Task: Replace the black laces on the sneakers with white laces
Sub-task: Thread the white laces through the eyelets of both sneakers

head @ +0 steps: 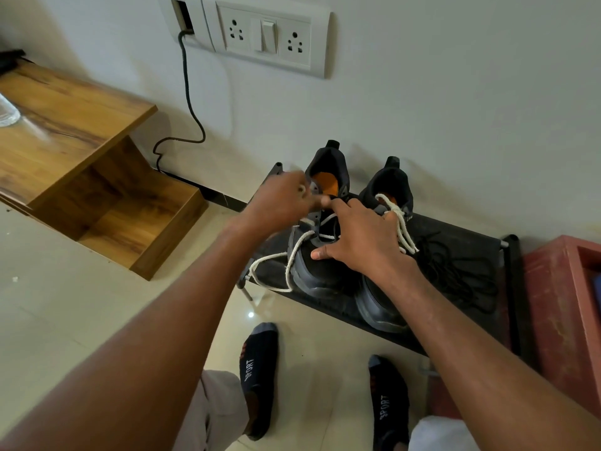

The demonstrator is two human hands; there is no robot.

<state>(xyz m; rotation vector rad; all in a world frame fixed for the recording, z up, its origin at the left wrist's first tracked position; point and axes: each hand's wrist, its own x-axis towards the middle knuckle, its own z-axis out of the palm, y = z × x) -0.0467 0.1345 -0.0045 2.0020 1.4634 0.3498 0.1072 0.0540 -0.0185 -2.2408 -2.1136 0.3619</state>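
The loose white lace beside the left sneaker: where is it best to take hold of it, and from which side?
Pinch the white lace on the free loop that hangs off the rack's left edge, coming from the left. There it lies clear of the left sneaker, so, probably, nothing blocks the fingers.

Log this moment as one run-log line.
step: threading white lace | left hand: pinching lace | right hand: resting on left sneaker | black laces: removed, on rack
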